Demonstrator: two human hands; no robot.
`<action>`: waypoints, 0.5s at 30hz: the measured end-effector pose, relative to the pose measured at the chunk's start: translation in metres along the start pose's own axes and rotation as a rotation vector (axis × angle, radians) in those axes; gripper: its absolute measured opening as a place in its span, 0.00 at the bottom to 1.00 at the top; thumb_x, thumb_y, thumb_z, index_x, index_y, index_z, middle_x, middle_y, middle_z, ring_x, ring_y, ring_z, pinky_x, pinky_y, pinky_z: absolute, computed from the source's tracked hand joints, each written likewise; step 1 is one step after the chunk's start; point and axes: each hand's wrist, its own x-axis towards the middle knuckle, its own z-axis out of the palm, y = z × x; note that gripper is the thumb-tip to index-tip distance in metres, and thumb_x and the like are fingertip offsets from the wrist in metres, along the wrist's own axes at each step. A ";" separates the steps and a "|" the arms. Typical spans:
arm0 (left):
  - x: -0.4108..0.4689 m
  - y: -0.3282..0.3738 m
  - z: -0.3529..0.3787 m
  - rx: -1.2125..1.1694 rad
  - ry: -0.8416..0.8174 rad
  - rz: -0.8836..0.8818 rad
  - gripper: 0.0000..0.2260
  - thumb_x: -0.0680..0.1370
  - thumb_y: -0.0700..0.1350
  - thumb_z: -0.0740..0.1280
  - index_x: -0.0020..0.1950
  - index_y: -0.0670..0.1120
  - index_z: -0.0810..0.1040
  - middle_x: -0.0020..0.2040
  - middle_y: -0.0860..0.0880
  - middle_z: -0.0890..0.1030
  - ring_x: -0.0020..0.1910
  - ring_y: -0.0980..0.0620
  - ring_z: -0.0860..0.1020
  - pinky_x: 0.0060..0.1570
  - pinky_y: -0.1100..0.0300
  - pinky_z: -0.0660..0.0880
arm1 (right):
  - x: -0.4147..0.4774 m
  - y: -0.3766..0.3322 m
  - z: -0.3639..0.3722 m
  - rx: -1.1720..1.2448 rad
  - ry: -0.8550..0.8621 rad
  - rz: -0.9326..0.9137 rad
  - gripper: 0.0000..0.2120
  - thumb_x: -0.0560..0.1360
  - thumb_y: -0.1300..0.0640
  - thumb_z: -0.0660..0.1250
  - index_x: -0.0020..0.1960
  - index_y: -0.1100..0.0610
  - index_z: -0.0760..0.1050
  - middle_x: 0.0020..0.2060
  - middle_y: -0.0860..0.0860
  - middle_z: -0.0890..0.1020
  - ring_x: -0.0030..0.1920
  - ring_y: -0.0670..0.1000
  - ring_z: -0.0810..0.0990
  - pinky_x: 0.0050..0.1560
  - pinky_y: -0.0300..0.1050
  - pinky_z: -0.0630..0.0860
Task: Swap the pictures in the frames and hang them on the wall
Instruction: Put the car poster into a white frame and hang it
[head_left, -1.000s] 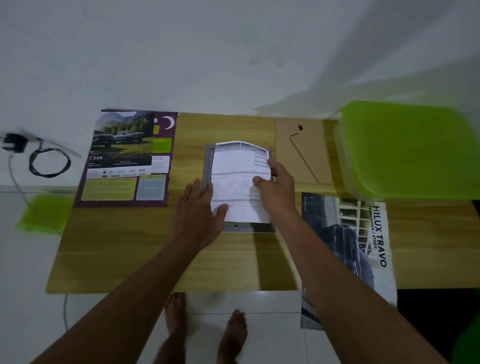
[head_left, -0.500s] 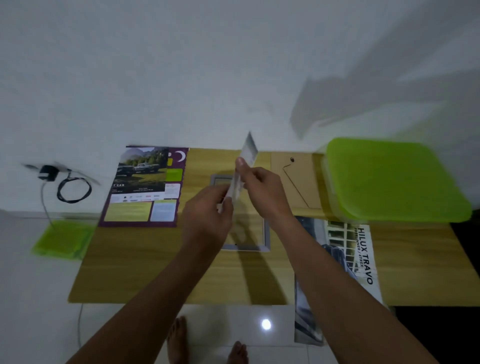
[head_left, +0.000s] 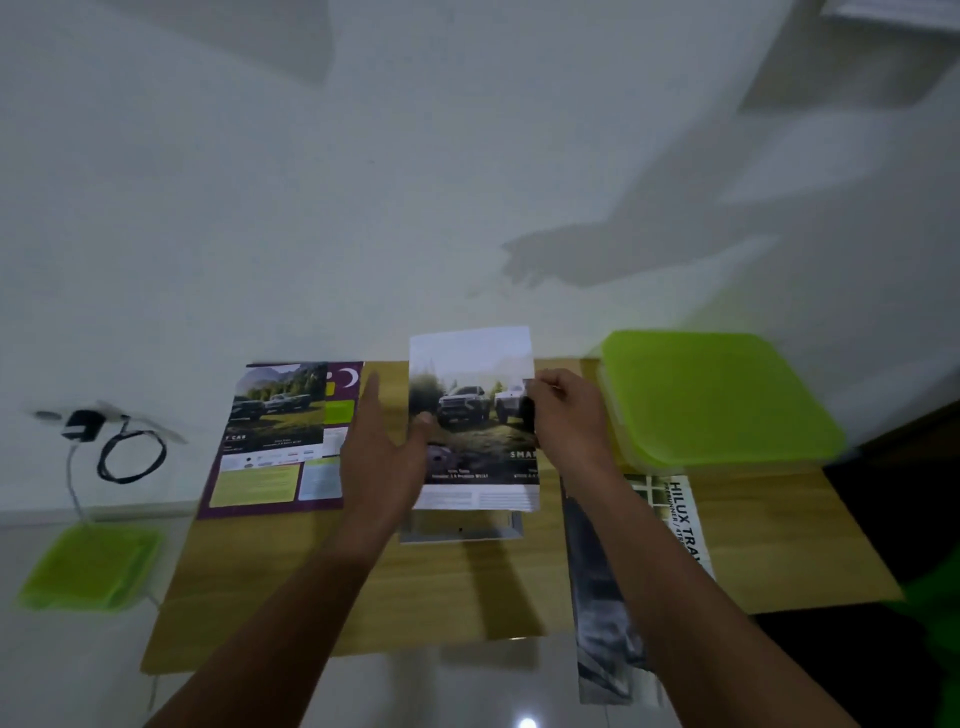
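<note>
A picture sheet (head_left: 470, 415) showing trucks on a grassy field is held up over the wooden table (head_left: 441, 587), printed side toward me. My right hand (head_left: 566, 415) pinches its right edge. My left hand (head_left: 384, 452) is spread with straight fingers at the sheet's left edge, the thumb touching its front. Under the sheet lies a grey picture frame (head_left: 462, 531), of which only the near rail shows. A purple-bordered truck brochure (head_left: 283, 441) lies flat to the left. A "Hilux" brochure (head_left: 644, 571) lies to the right and overhangs the table's front edge.
A lime-green lidded box (head_left: 717, 395) sits at the table's back right. A white wall (head_left: 415, 182) rises right behind the table. On the floor to the left lie a black charger with coiled cable (head_left: 119, 447) and a green tray (head_left: 88, 566).
The sheet was lifted out of the frame, turned over and raised, so its truck picture now faces me. My left hand let go of it and opened beside it. The head tilted upward.
</note>
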 end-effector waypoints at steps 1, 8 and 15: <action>0.004 0.002 -0.001 -0.091 -0.080 -0.074 0.32 0.76 0.48 0.70 0.77 0.56 0.59 0.68 0.48 0.74 0.62 0.48 0.75 0.52 0.55 0.76 | -0.002 0.003 -0.005 0.008 0.007 0.007 0.07 0.81 0.58 0.63 0.53 0.58 0.80 0.45 0.49 0.81 0.46 0.49 0.79 0.43 0.41 0.72; -0.009 0.000 0.017 -0.044 -0.240 -0.033 0.30 0.71 0.36 0.73 0.71 0.52 0.72 0.54 0.49 0.81 0.41 0.61 0.78 0.33 0.65 0.75 | -0.018 0.051 -0.040 -0.019 0.044 -0.015 0.09 0.81 0.57 0.66 0.60 0.49 0.76 0.45 0.54 0.83 0.45 0.54 0.83 0.46 0.52 0.82; -0.044 -0.023 0.095 0.008 -0.424 -0.061 0.32 0.69 0.33 0.73 0.71 0.52 0.72 0.49 0.53 0.84 0.40 0.53 0.82 0.35 0.57 0.79 | -0.023 0.126 -0.093 -0.120 -0.061 0.131 0.23 0.73 0.62 0.74 0.66 0.50 0.75 0.41 0.52 0.78 0.46 0.56 0.82 0.51 0.54 0.81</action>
